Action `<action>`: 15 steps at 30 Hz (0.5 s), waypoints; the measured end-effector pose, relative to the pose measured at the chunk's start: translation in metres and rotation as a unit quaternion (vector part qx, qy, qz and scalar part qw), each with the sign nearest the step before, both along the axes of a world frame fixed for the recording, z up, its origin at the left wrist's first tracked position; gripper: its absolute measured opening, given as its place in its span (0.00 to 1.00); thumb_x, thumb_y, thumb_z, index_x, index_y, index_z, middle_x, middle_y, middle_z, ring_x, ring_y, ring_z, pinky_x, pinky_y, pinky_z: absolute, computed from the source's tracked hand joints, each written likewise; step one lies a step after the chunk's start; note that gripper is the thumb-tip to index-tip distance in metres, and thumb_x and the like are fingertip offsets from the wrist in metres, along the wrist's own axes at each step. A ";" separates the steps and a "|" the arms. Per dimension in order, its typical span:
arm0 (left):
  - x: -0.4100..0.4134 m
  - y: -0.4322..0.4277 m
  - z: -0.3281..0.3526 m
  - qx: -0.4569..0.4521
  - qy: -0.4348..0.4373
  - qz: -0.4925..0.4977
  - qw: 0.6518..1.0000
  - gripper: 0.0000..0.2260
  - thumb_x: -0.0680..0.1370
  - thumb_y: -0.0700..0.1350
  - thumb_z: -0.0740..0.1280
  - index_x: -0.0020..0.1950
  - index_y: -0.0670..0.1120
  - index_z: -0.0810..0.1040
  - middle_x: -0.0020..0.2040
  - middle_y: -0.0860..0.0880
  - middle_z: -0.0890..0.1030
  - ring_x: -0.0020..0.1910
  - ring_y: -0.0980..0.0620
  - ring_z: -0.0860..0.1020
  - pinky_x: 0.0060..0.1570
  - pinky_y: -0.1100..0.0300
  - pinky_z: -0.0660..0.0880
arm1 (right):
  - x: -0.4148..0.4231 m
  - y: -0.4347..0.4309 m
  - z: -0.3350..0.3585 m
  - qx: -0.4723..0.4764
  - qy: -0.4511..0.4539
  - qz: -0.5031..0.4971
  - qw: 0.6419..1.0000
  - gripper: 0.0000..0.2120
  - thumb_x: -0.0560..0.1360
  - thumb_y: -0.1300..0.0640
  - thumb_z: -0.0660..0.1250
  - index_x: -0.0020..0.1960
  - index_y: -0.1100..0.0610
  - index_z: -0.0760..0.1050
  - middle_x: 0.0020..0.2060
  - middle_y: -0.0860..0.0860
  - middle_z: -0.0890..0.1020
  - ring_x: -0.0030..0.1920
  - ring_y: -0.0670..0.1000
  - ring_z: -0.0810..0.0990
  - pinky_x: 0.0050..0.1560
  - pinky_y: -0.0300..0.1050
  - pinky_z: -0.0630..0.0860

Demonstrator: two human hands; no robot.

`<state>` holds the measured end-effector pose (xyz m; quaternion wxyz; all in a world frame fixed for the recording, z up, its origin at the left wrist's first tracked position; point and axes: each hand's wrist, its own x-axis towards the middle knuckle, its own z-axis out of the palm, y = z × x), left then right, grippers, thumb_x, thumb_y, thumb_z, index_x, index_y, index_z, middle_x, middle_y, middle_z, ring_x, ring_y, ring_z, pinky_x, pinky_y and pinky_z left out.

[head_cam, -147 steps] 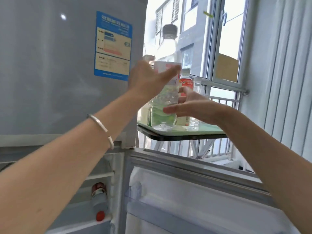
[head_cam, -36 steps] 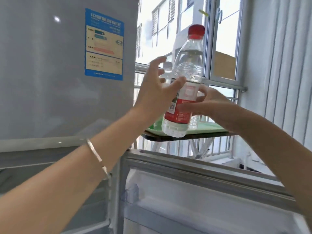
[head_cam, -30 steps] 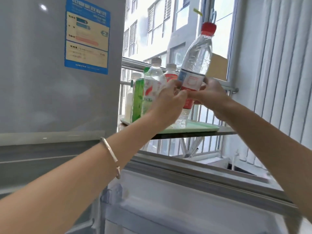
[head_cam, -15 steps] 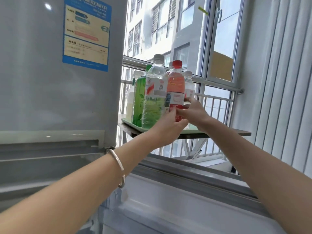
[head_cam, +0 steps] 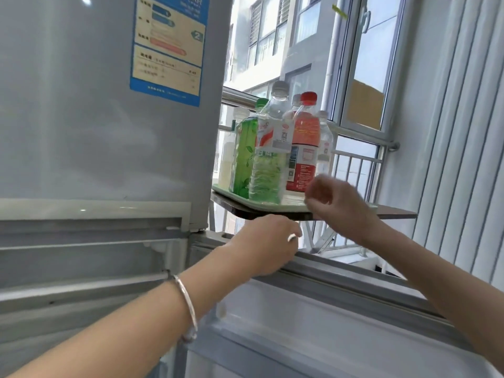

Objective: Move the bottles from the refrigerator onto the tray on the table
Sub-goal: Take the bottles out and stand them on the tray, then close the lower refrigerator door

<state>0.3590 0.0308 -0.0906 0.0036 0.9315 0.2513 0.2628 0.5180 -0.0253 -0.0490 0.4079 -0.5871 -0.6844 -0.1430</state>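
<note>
Several bottles stand upright on a pale green tray (head_cam: 275,206) on a small dark table (head_cam: 392,213) by the window. Among them are a red-capped, red-labelled bottle (head_cam: 305,148), a clear bottle with a grey cap (head_cam: 271,148) and a green bottle (head_cam: 245,151). My right hand (head_cam: 335,203) hovers just in front of the tray's right part, fingers loosely curled, holding nothing. My left hand (head_cam: 266,242) is lower, below the table edge and above the open refrigerator door (head_cam: 313,323), also holding nothing.
The grey refrigerator (head_cam: 95,105) with a blue sticker (head_cam: 169,45) fills the left. Its lower door swings open toward me under both arms. A window with a metal railing (head_cam: 357,156) is behind the table, and vertical blinds (head_cam: 463,132) hang on the right.
Both hands set the red-capped bottle on the tray, let go of it and drew back toward me; my left hand dropped below the table edge.
</note>
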 end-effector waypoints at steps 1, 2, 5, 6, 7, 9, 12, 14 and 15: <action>-0.001 0.002 -0.005 0.009 0.038 0.002 0.999 0.15 0.82 0.50 0.54 0.62 0.49 0.77 0.61 0.46 0.80 0.59 0.44 0.76 0.58 0.48 0.74 | -0.005 -0.002 -0.007 -0.087 -0.020 0.016 0.996 0.02 0.75 0.60 0.68 0.47 0.54 0.76 0.39 0.53 0.81 0.38 0.53 0.79 0.42 0.47 0.78; -0.002 0.004 -0.011 0.004 0.071 -0.001 0.997 0.17 0.82 0.51 0.52 0.62 0.49 0.76 0.61 0.45 0.79 0.60 0.42 0.76 0.59 0.47 0.73 | -0.009 -0.002 -0.015 -0.167 -0.040 0.014 0.985 0.04 0.76 0.57 0.67 0.51 0.53 0.77 0.43 0.52 0.83 0.42 0.51 0.81 0.47 0.49 0.79; -0.005 0.016 -0.031 0.002 0.110 -0.025 0.994 0.20 0.84 0.53 0.46 0.69 0.51 0.70 0.68 0.48 0.74 0.67 0.47 0.71 0.69 0.47 0.63 | -0.014 0.003 -0.033 -0.302 -0.065 -0.033 0.951 0.17 0.80 0.47 0.60 0.68 0.48 0.71 0.56 0.46 0.81 0.55 0.46 0.79 0.59 0.42 0.74; -0.006 0.019 -0.036 0.010 0.107 -0.029 0.994 0.20 0.84 0.53 0.46 0.72 0.52 0.67 0.71 0.50 0.72 0.70 0.49 0.68 0.72 0.48 0.58 | -0.014 0.002 -0.036 -0.321 -0.050 -0.035 0.945 0.20 0.80 0.45 0.58 0.70 0.48 0.68 0.60 0.46 0.80 0.59 0.46 0.77 0.63 0.42 0.71; -0.006 0.022 -0.039 0.012 0.099 -0.033 0.994 0.20 0.84 0.53 0.45 0.73 0.53 0.65 0.73 0.51 0.69 0.73 0.51 0.65 0.74 0.48 0.54 | -0.013 0.001 -0.039 -0.337 -0.033 -0.031 0.940 0.21 0.80 0.43 0.56 0.71 0.48 0.67 0.63 0.46 0.78 0.62 0.46 0.76 0.67 0.44 0.69; -0.006 0.023 -0.045 0.001 0.090 -0.034 0.995 0.22 0.83 0.55 0.45 0.76 0.53 0.61 0.76 0.52 0.64 0.76 0.52 0.60 0.76 0.49 0.49 | -0.010 -0.006 -0.044 -0.369 -0.029 -0.029 0.928 0.24 0.80 0.39 0.52 0.72 0.48 0.65 0.68 0.46 0.75 0.68 0.46 0.72 0.69 0.42 0.65; -0.009 0.022 -0.044 0.004 0.100 -0.024 0.995 0.24 0.83 0.56 0.44 0.78 0.51 0.56 0.79 0.49 0.59 0.78 0.51 0.56 0.76 0.51 0.47 | -0.006 -0.026 -0.045 -0.415 -0.048 -0.097 0.903 0.39 0.73 0.27 0.48 0.78 0.46 0.52 0.75 0.45 0.64 0.74 0.46 0.64 0.65 0.37 0.60; -0.012 0.019 -0.045 0.000 0.119 -0.016 0.993 0.24 0.84 0.56 0.44 0.79 0.51 0.53 0.79 0.49 0.56 0.78 0.50 0.53 0.76 0.50 0.46 | -0.006 -0.041 -0.049 -0.430 -0.049 -0.134 0.891 0.46 0.67 0.22 0.45 0.78 0.45 0.48 0.77 0.44 0.62 0.74 0.46 0.64 0.69 0.40 0.61; -0.014 0.017 -0.040 -0.016 0.128 -0.017 0.991 0.24 0.84 0.56 0.44 0.79 0.51 0.52 0.80 0.48 0.55 0.79 0.49 0.52 0.76 0.49 0.45 | -0.007 -0.047 -0.047 -0.439 -0.061 -0.153 0.883 0.44 0.68 0.23 0.45 0.78 0.44 0.48 0.76 0.45 0.62 0.73 0.47 0.64 0.70 0.42 0.62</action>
